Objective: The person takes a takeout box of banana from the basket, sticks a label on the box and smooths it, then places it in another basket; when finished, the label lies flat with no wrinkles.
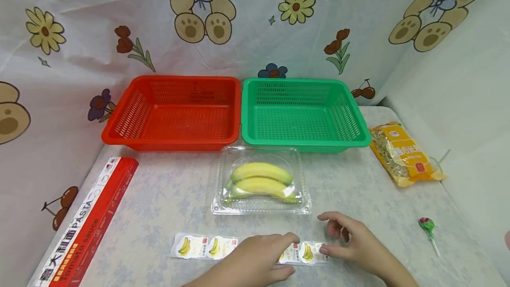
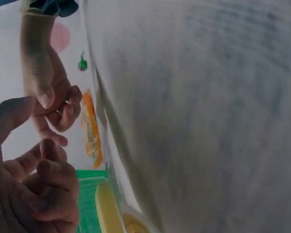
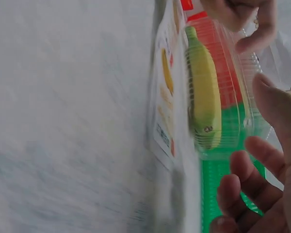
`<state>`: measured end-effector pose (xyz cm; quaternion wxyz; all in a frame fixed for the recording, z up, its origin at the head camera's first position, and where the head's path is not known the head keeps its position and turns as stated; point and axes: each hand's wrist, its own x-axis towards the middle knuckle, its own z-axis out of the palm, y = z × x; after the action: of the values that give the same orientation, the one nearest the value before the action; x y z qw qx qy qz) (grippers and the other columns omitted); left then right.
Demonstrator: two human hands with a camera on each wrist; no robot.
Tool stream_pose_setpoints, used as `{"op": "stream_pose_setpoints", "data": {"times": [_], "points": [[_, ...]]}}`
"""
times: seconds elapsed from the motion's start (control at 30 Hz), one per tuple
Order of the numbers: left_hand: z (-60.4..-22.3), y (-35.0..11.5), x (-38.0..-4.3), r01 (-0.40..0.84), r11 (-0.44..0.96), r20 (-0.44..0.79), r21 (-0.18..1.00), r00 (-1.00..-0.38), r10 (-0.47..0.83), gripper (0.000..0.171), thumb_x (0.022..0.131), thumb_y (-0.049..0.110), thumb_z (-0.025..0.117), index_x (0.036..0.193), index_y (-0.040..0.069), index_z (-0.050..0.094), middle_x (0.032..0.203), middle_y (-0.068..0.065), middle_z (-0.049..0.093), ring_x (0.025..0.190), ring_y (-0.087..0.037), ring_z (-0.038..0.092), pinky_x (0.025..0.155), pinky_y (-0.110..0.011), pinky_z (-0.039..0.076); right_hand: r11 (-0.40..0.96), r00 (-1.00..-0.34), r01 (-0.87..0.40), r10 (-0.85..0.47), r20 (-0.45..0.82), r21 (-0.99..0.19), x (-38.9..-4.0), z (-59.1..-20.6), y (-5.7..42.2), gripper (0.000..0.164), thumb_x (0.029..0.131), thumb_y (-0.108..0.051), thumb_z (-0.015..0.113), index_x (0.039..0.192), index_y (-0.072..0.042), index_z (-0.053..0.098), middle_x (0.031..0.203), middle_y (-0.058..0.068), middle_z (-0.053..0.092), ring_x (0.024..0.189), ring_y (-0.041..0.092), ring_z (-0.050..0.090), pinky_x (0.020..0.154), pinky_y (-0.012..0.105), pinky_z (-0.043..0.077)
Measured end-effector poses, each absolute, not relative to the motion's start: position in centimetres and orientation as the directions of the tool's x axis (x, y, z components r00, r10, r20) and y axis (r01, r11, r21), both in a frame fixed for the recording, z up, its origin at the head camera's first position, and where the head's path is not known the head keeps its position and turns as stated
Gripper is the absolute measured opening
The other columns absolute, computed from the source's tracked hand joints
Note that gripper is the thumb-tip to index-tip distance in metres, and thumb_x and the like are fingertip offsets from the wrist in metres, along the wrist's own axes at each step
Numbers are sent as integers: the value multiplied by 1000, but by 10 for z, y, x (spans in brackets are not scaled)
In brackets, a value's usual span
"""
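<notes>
A strip of banana stickers lies flat along the front of the table, its middle hidden under my left hand. That hand's thumb and index finger stand apart, with nothing between them in the left wrist view. Over the strip's right end, my right hand has its thumb tip overlapping the last sticker in the head view. Its fingers are loosely bent and hold nothing in the right wrist view. Just beyond the strip is a clear plastic box with a closed lid and bananas inside.
Behind the box stand a red basket and a green basket, side by side. A long red pasta box lies at the left edge. To the right are a yellow pasta bag and a lollipop. A patterned cloth hangs behind.
</notes>
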<state>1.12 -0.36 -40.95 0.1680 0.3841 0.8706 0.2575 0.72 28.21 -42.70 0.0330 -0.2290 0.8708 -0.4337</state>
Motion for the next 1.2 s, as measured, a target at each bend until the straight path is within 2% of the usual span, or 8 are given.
{"op": "stream_pose_setpoints", "data": {"times": [0.13, 0.33, 0.63, 0.9, 1.2], "points": [[-420, 10, 13, 615, 633, -124, 470, -664, 737, 46, 88, 40, 74, 126, 27, 52, 87, 14, 65, 69, 2, 57, 53, -18, 42, 475, -853, -380, -512, 102, -794, 13, -434, 281, 52, 75, -26, 86, 119, -12, 62, 81, -4, 58, 71, 9, 53, 60, 22, 43], [-426, 19, 12, 616, 658, -102, 432, -692, 715, 43, 85, 40, 76, 119, 22, 55, 84, 10, 66, 67, -2, 60, 52, -18, 42, 513, -805, -471, -582, 112, -717, 17, -442, 280, 48, 76, -35, 84, 117, -20, 64, 85, -12, 56, 79, 1, 51, 69, 18, 41], [-435, 25, 11, 592, 679, -118, 433, -710, 694, 43, 86, 45, 74, 118, 22, 57, 86, 10, 70, 68, 0, 63, 54, -13, 42, 555, -808, -491, -578, 114, -672, 19, -449, 278, 34, 81, -33, 81, 110, -26, 65, 84, -17, 53, 76, -3, 46, 65, 13, 40], [-439, 30, 10, 597, 665, -80, 448, -714, 695, 42, 85, 43, 75, 119, 24, 58, 86, 10, 70, 71, 1, 63, 56, -13, 43, 576, -831, -457, -548, 95, -678, 19, -448, 275, 31, 82, -32, 80, 108, -26, 65, 83, -17, 52, 75, -4, 45, 63, 14, 41], [-442, 29, 7, 594, 644, -12, 483, -730, 683, 33, 84, 41, 77, 111, 27, 61, 83, 13, 67, 67, 4, 57, 54, -14, 39, 577, -839, -447, -535, 97, -684, 18, -448, 274, 26, 84, -30, 78, 107, -26, 67, 84, -15, 49, 73, -4, 42, 60, 13, 41]]}}
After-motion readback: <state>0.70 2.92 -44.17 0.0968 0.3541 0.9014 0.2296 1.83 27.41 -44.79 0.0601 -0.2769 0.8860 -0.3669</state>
